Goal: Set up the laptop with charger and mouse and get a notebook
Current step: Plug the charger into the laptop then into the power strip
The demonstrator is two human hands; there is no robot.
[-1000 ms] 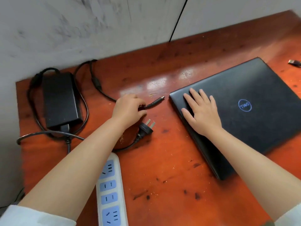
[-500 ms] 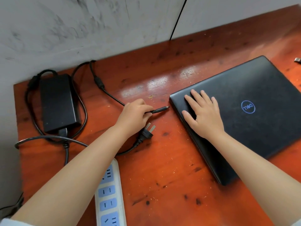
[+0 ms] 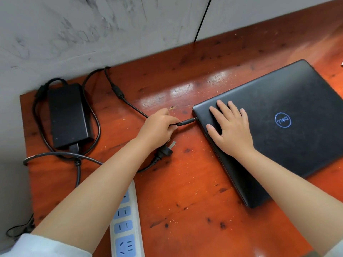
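A closed black laptop (image 3: 289, 130) with a blue logo lies at the right of the red-brown wooden table (image 3: 185, 191). My right hand (image 3: 230, 130) rests flat on its lid near the left corner, fingers spread. My left hand (image 3: 159, 128) pinches the charger's barrel connector (image 3: 187, 121), whose tip touches the laptop's left edge. The black charger brick (image 3: 68, 114) lies at the far left with its cable looped around it. The charger's wall plug (image 3: 166, 151) lies loose on the table under my left wrist. No mouse or notebook is in view.
A white power strip (image 3: 126, 225) with blue sockets lies at the front edge between my arms. A grey wall (image 3: 92, 30) runs along the back and left of the table. A small object (image 3: 341, 64) shows at the far right edge.
My left hand has carried the barrel connector to the right, from open table to the laptop's left edge. My right hand has stayed flat on the lid.
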